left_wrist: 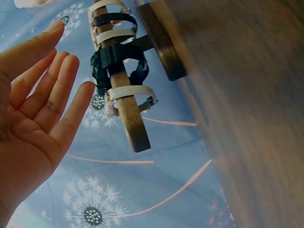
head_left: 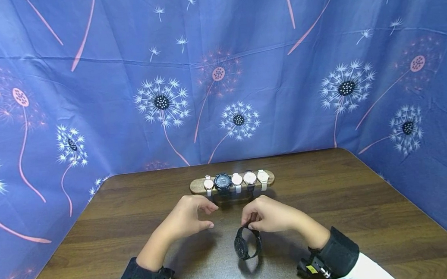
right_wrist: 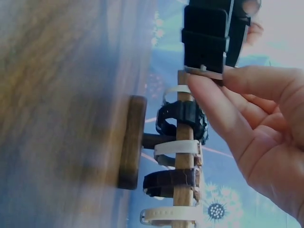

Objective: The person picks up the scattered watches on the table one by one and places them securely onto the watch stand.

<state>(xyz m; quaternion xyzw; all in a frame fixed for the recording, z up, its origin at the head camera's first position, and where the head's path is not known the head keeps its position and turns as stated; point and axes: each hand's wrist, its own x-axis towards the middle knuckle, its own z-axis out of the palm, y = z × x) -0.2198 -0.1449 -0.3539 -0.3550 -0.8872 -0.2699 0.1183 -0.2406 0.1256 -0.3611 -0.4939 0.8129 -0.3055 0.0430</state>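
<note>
My right hand (head_left: 270,214) pinches a black wristwatch (head_left: 240,247) by its strap between thumb and fingers. Its dial hangs toward the left, low over the table in the head view, and the band forms a closed loop. Up close in the right wrist view, the fingertips grip the black strap (right_wrist: 205,42) by its buckle. My left hand (head_left: 187,217) hovers to the left of that watch with fingers loosely bent, holding nothing. Beyond both hands stands a wooden watch stand (head_left: 197,186) carrying several watches, among them a chunky black watch (head_left: 222,181).
White-strapped watches (head_left: 263,178) and a dark-strapped watch (head_left: 250,178) sit along the stand's bar, above its wooden base (right_wrist: 130,142). The brown wooden table (head_left: 368,198) reaches back to a blue curtain (head_left: 274,88) with dandelion prints.
</note>
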